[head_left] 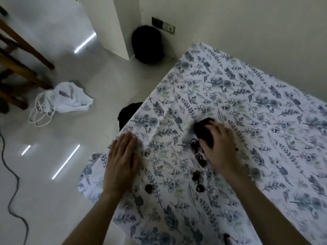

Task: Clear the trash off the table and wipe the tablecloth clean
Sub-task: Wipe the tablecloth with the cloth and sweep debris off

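Observation:
A white tablecloth (238, 106) printed with blue-grey leaves covers the table. My right hand (219, 149) presses a dark cloth (203, 129) onto it, fingers curled over the cloth. Several dark reddish-brown scraps (198, 156) lie in a loose line just left of and below that hand, with one more (149, 188) nearer the table's left edge. My left hand (122, 160) lies flat, fingers together, on the tablecloth at the left edge, holding nothing.
A black bin (147, 45) stands on the floor in the far corner by the wall. Another dark object (127, 114) peeks from under the table's left edge. A white bag with cord (69, 99) lies by wooden chair legs (23, 68). A grey cable (12, 174) snakes along the floor.

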A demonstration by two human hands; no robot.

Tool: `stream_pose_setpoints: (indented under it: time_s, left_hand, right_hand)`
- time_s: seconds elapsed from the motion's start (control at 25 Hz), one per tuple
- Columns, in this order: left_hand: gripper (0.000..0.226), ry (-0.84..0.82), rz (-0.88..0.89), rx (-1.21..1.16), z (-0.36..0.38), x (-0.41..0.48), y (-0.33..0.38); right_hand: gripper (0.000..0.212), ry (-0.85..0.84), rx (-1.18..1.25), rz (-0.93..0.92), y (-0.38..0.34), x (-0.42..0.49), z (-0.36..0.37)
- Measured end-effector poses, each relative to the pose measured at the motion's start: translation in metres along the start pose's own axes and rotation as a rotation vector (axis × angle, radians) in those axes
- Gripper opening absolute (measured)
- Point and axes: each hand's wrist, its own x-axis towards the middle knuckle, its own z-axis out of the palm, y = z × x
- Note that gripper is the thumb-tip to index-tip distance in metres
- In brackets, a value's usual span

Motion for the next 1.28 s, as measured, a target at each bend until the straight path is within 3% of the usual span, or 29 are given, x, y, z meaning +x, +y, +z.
stream_pose_setpoints:
  time_s: [0.12, 0.2, 0.32, 0.52, 0.68, 0.8, 1.04, 1.28]
  left_hand:
    - [0.056, -0.006, 0.007, 0.012, -0.001, 0.002, -0.001]
    - [0.056, -0.008, 0.021, 0.012, 0.000, 0.001, -0.003]
    - [0.054, -0.039, 0.023, -0.031, -0.004, 0.003, -0.005]
    - [0.050, -0.067, 0.108, -0.072, -0.007, 0.006, -0.017]
    - [0.054, -0.081, 0.345, 0.010, -0.014, 0.022, -0.046]
    - [0.056, -0.063, 0.529, -0.001, -0.015, 0.026, -0.060]
    - [0.055, -0.062, 0.477, -0.046, -0.015, 0.026, -0.056]
    - [0.057, -0.107, 0.486, -0.049, -0.013, 0.030, -0.058]
  right_hand:
    - [0.048, -0.090, 0.028, -0.123, -0.026, -0.011, 0.011]
    - [0.045, -0.097, 0.064, -0.107, -0.034, -0.021, 0.012]
    - [0.044, 0.013, 0.185, 0.152, -0.030, -0.044, -0.002]
    - [0.045, 0.171, 0.043, 0.571, -0.009, -0.127, -0.042]
    - [0.043, 0.269, -0.055, 0.779, -0.010, -0.232, -0.051]
    - [0.055, 0.267, -0.138, 0.835, -0.032, -0.284, -0.027]
    - [0.073, 0.441, -0.089, 1.100, -0.063, -0.255, 0.015]
    - [0.069, 0.522, 0.140, 1.095, -0.079, -0.190, 0.034]
